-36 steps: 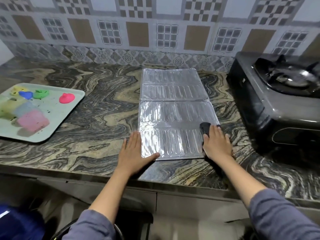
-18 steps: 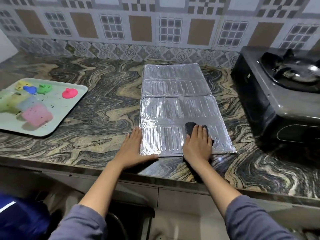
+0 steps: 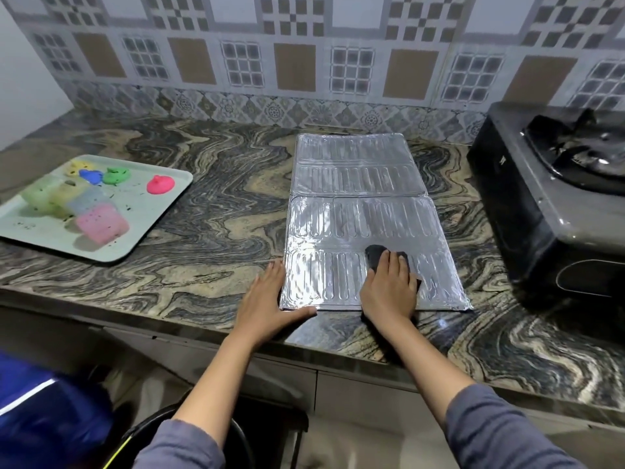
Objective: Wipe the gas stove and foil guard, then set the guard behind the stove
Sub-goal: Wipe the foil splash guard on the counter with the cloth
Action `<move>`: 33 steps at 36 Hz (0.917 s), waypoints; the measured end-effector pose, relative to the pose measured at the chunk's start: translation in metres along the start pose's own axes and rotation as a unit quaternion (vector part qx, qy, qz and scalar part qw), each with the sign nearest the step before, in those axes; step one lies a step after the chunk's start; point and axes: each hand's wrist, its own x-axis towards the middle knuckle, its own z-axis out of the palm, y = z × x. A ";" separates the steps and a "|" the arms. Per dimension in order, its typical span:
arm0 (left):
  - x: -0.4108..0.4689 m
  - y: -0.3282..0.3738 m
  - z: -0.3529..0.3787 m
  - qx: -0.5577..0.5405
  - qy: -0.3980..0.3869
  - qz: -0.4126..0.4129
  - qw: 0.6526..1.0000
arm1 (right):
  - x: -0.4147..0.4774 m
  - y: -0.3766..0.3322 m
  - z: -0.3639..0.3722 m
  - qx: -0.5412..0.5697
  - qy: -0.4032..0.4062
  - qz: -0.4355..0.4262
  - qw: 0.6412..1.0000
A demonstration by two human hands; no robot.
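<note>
Foil guard (image 3: pixel 365 211) lies flat on the marble counter (image 3: pixel 209 225), left of the black gas stove (image 3: pixel 541 211), far edge near the tiled wall. Right hand (image 3: pixel 389 289) presses flat, fingers together, on a dark cloth (image 3: pixel 373 257) on the guard's near panel. Left hand (image 3: pixel 267 296) is open and flat on the counter, braced against the guard's near-left corner. Tray (image 3: pixel 142 238) with colored items sits far left.
</note>
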 end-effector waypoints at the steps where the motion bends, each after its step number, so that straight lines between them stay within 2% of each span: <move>1: 0.000 0.000 0.000 0.002 -0.002 0.000 1.000 | 0.000 -0.003 0.000 0.001 -0.004 -0.009 1.000; 6: 0.000 -0.002 0.001 0.012 -0.001 0.008 1.000 | 0.004 -0.023 0.007 0.006 -0.022 -0.071 0.997; 11: -0.001 0.000 0.001 0.020 0.001 0.008 1.000 | 0.012 -0.042 0.014 0.011 -0.060 -0.175 0.983; 20: -0.003 -0.001 0.006 0.034 0.023 0.002 0.999 | 0.027 -0.044 0.011 -0.023 -0.110 -0.426 0.898; 33: -0.010 0.004 0.012 0.049 0.037 -0.041 0.997 | 0.033 -0.042 0.010 -0.041 -0.142 -0.512 0.846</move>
